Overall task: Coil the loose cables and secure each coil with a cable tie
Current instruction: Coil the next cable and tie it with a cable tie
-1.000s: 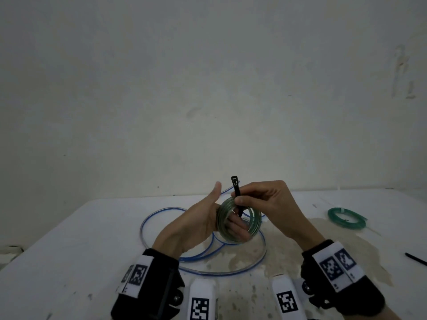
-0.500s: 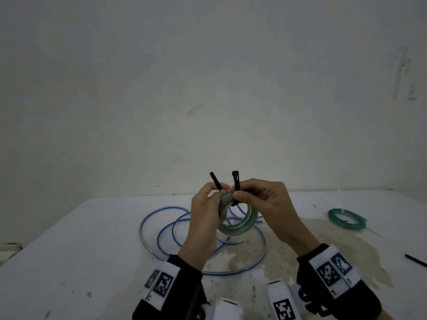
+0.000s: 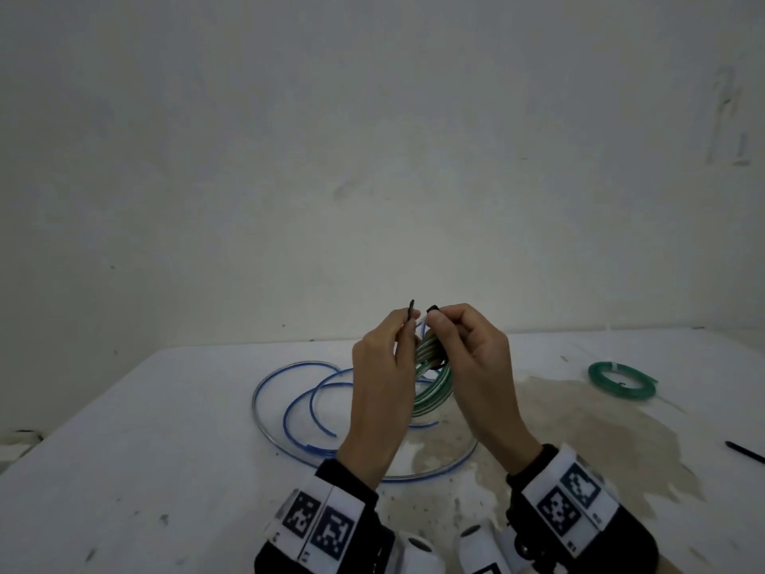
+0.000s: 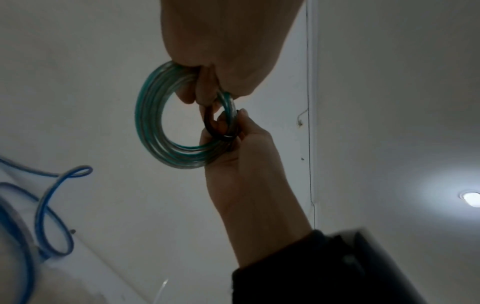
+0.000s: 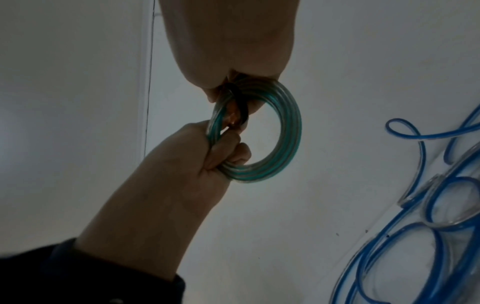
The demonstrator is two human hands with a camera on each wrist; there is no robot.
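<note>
A coil of green-striped clear cable (image 3: 432,385) hangs upright between my hands above the table. A black cable tie (image 3: 411,310) loops under its strands (image 4: 210,126). My left hand (image 3: 407,325) pinches the tie's tail end, which sticks up above the fingers. Its lower fingers curl round the green coil (image 5: 288,133). My right hand (image 3: 434,323) pinches the tie's head, with fingers through the green coil (image 4: 148,123). The two tie ends stand a little apart. On the table behind lies the blue cable (image 3: 289,408) in loose loops.
The white table (image 3: 145,470) is stained brown at the middle right. A second green coil (image 3: 621,379), with a tie on it, lies at the right. A spare black cable tie (image 3: 745,452) lies near the right edge. A bare wall stands behind.
My left hand let go of the coil's side, rose and took the tie's tail. Both tie ends have come closer together above the coil.
</note>
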